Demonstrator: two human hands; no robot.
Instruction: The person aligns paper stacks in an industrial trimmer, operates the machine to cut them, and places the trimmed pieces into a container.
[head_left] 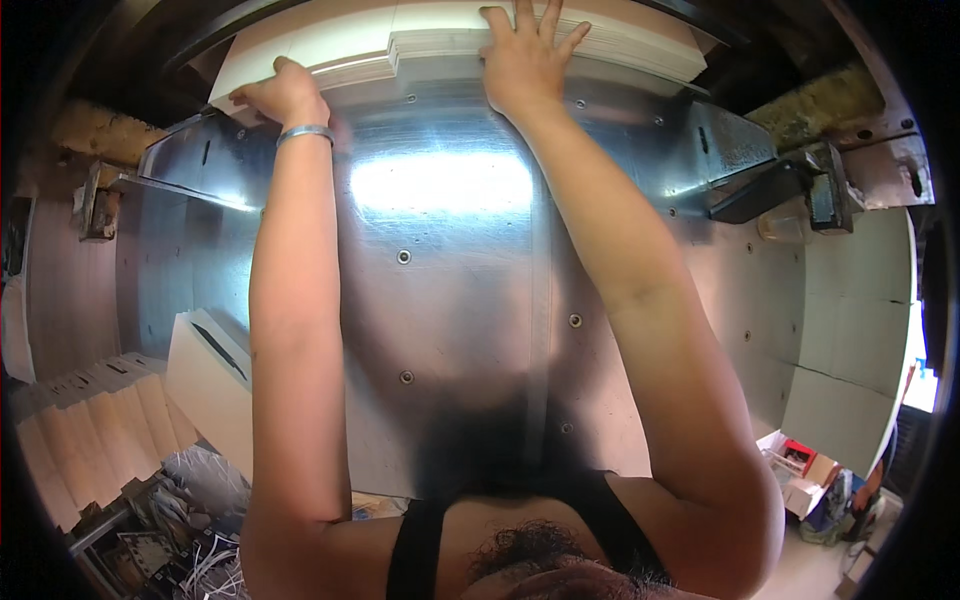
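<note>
At the far end of a shiny metal table (470, 300) lie thick stacks of white paper sheets, side by side: a left stack (335, 40) and a right stack (640, 40). Their front edges are stepped where they meet. My left hand (288, 95), with a metal bracelet at the wrist, rests against the front edge of the left stack, thumb and fingers apart. Spread wide, my right hand (525, 65) lies on top of the right stack near its front edge. Neither hand is closed round anything.
Metal side guides stand left (190, 192) and right (740, 145), beside a black-handled bracket (765, 190). A white paper pile with a dark tool (220, 345) on it sits left. Brown bundles (100, 430) stand beyond. White panels (850, 340) line the right. Dark machine parts frame the far end.
</note>
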